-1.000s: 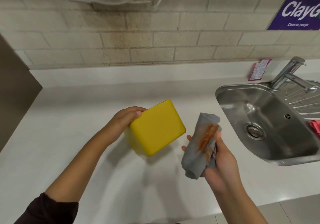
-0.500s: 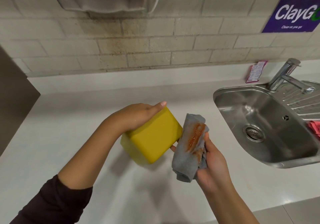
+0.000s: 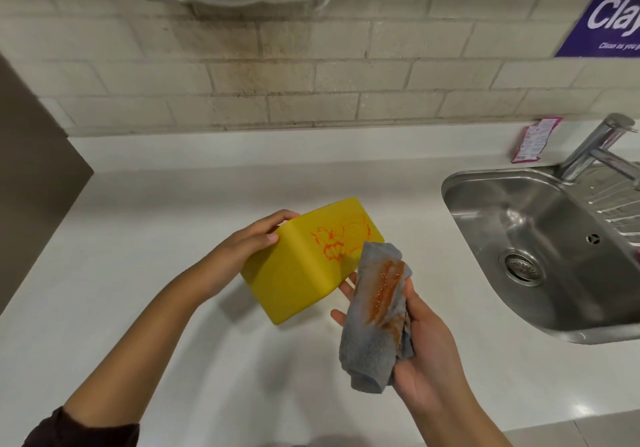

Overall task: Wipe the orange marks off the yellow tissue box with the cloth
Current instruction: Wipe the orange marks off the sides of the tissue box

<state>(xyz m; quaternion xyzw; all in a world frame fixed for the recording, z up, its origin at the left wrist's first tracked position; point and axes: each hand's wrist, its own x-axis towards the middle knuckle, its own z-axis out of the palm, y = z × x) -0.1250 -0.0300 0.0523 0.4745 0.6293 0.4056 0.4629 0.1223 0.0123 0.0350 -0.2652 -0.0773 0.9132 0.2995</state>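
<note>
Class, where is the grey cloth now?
Head view: the grey cloth is held in the right hand, just right of the yellow tissue box, left of the sink.

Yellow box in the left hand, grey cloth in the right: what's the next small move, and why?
Probably press the folded grey cloth in the right hand onto the orange scribbles on the yellow tissue box and rub. The left hand holds the box tilted, marked face up, and the cloth's top edge sits right beside the unwiped marks.
</note>
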